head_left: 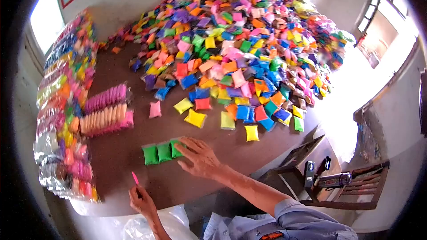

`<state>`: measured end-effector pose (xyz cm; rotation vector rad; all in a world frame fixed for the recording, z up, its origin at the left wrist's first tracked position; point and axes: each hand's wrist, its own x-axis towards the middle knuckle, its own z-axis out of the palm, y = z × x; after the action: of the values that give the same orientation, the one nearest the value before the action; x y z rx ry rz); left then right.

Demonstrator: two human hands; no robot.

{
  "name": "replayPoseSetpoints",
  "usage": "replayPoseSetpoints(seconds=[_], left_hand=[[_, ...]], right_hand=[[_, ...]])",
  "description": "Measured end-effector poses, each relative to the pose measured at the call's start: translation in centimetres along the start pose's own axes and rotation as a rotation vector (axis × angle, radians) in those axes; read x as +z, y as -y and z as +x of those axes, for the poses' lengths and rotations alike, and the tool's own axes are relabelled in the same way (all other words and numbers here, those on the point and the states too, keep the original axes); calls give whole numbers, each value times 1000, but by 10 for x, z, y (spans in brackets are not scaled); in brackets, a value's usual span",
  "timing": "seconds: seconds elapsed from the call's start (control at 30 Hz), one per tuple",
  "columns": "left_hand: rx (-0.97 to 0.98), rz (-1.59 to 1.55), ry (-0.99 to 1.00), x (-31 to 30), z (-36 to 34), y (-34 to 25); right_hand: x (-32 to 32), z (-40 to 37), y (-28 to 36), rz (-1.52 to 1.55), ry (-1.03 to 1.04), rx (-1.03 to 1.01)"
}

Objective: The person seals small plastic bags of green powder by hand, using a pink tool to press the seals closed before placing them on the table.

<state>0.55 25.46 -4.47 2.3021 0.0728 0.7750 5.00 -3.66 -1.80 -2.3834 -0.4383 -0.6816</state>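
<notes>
Three green packets stand in a short row on the brown table. My right hand rests flat on the table with its fingers touching the rightmost green packet. Near the table's front edge my left hand pinches a small pink stick-like thing. Loose yellow packets and a pink packet lie just beyond the green row.
A huge heap of coloured packets covers the far and right part of the table. Rows of pink and peach packets lie at the left, beside filled clear bags. A wooden chair holding a small device stands at the right.
</notes>
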Motion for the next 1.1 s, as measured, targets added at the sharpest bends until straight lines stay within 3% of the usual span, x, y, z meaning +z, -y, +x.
replayPoseSetpoints(seconds=[0.07,0.17,0.47,0.97,1.1], left_hand=[[-88,35,32,-1,0,0],[-54,-9,-74,4,3,-22],[2,174,9,7,0,19],[51,153,-46,9,0,7],[-19,150,-30,10,-1,9]], right_hand=[[2,-5,-2,54,-47,13],[4,-9,-5,71,-93,40],[-11,-28,-3,132,-56,140],[-19,-54,-5,296,-142,287],[-23,-54,-5,297,-150,299]])
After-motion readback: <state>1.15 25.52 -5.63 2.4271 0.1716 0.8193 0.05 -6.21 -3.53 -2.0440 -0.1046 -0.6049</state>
